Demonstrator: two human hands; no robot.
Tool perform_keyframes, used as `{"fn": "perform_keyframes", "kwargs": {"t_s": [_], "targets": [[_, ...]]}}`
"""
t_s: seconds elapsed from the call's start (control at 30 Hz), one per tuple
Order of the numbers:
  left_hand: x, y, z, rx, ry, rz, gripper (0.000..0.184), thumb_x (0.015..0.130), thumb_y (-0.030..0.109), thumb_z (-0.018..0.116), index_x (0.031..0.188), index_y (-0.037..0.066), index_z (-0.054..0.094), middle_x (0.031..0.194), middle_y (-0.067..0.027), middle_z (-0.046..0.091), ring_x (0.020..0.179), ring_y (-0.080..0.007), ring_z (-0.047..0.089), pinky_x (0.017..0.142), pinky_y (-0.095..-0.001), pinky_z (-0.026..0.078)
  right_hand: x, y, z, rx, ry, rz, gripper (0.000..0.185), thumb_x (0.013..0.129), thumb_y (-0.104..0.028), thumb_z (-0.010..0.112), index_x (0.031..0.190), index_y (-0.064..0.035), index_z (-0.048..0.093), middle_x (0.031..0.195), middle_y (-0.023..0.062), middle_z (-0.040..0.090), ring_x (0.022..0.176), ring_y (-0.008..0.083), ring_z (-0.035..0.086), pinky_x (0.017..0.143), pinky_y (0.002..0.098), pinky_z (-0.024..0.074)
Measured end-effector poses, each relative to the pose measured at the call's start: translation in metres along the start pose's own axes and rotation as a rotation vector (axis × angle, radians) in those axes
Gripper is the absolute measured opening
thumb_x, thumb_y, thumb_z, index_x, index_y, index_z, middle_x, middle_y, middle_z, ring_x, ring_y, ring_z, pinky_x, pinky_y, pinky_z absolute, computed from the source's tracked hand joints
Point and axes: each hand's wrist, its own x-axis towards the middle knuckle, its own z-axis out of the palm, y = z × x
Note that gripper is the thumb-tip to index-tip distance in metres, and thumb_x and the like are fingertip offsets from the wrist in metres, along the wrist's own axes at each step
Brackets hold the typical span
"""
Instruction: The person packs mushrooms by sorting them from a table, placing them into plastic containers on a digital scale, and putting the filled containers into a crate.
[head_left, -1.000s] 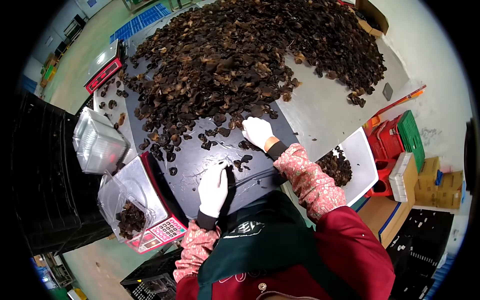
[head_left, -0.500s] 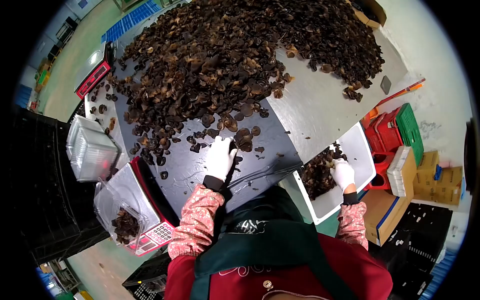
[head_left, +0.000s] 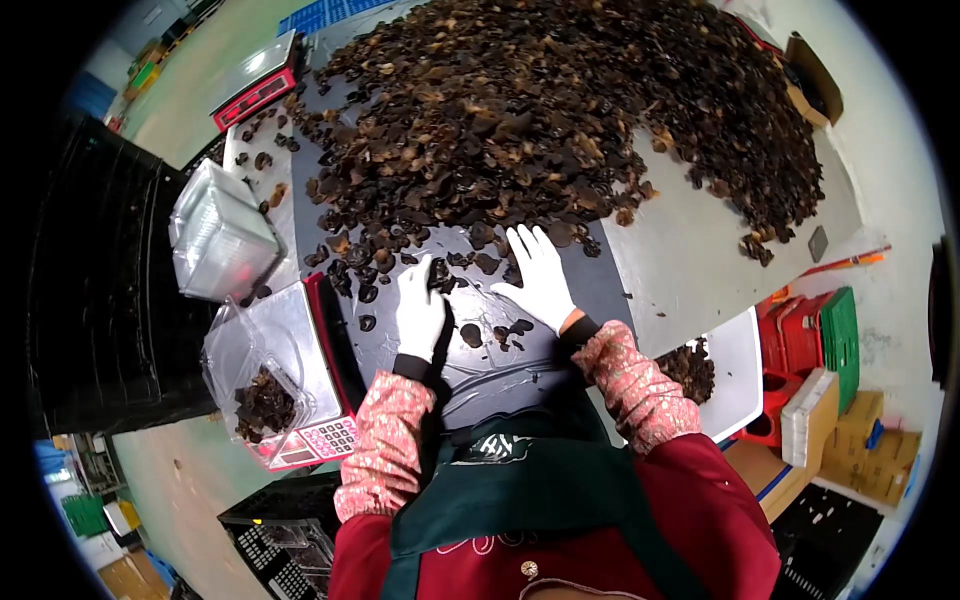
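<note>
My left hand [head_left: 420,312], in a white glove, is over the dark sheet [head_left: 400,240] at the front of the table. Its fingers are stretched out beside a few loose wood ear mushrooms [head_left: 442,276]. To its right my right hand [head_left: 543,280], also gloved in white, lies open with fingers spread at the front edge of the large wood ear pile [head_left: 480,130]. Neither hand visibly holds anything. Several small pieces [head_left: 471,335] lie on the sheet between and below the hands.
At the left, a red scale [head_left: 318,375] carries an open clear plastic box with wood ears [head_left: 265,404]. Stacked clear boxes [head_left: 222,235] stand behind it, near a second scale [head_left: 255,85]. A white tub [head_left: 738,385] holding wood ears is at the right, beside red crates [head_left: 795,335].
My right hand has moved from the white tub to the table and spread its fingers at the pile's edge. My left hand has turned more upright; the view has shifted.
</note>
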Motion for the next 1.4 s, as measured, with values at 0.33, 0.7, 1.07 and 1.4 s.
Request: {"fn": "perform_keyframes", "kwargs": {"t_s": [0.33, 0.7, 1.07, 1.4], "targets": [[0.032, 0.020, -0.003, 0.121, -0.331, -0.125, 0.028, 0.084, 0.018, 0.065, 0.110, 0.009, 0.058, 0.120, -0.0151, 0.051, 0.099, -0.0375, 0.062, 0.082, -0.0442, 0.053, 0.062, -0.025, 0.018, -0.282, -0.129, -0.250, 0.065, 0.080, -0.049, 0.068, 0.138, -0.0228, 0.053, 0.138, 0.0073, 0.052, 0.115, 0.0281, 0.051, 0.088, 0.0445, 0.0416], [-0.058, 0.037, -0.027, -0.135, -0.171, -0.091, 0.048, 0.085, 0.006, 0.056, 0.133, 0.015, 0.056, 0.115, -0.0138, 0.055, 0.099, -0.0318, 0.063, 0.084, -0.0378, 0.052, -0.006, 0.008, -0.012, -0.003, 0.086, -0.307, 0.031, 0.080, -0.033, 0.073, 0.103, -0.0135, 0.065, 0.107, 0.0055, 0.058, 0.107, 0.0261, 0.053, 0.089, 0.0409, 0.0400], [-0.074, 0.034, -0.006, -0.224, -0.122, 0.003, 0.022, 0.085, 0.009, 0.063, 0.106, 0.006, 0.054, 0.100, -0.0188, 0.051, 0.094, -0.0403, 0.057, 0.080, -0.0449, 0.050, 0.010, 0.006, -0.014, 0.208, 0.162, -0.193, 0.015, 0.087, -0.013, 0.069, 0.102, -0.0106, 0.072, 0.094, 0.0075, 0.069, 0.085, 0.0206, 0.066, 0.078, 0.0303, 0.0522], [-0.113, 0.039, -0.146, -0.408, 0.134, -0.175, 0.029, 0.087, 0.016, 0.065, 0.113, 0.006, 0.059, 0.105, -0.0116, 0.059, 0.103, -0.0277, 0.059, 0.094, -0.0377, 0.046, 0.045, -0.099, -0.020, 1.031, -0.216, 0.286, 0.014, 0.093, -0.016, 0.064, 0.099, -0.0060, 0.072, 0.091, -0.0034, 0.066, 0.083, 0.0077, 0.059, 0.075, 0.0223, 0.0456]]}}
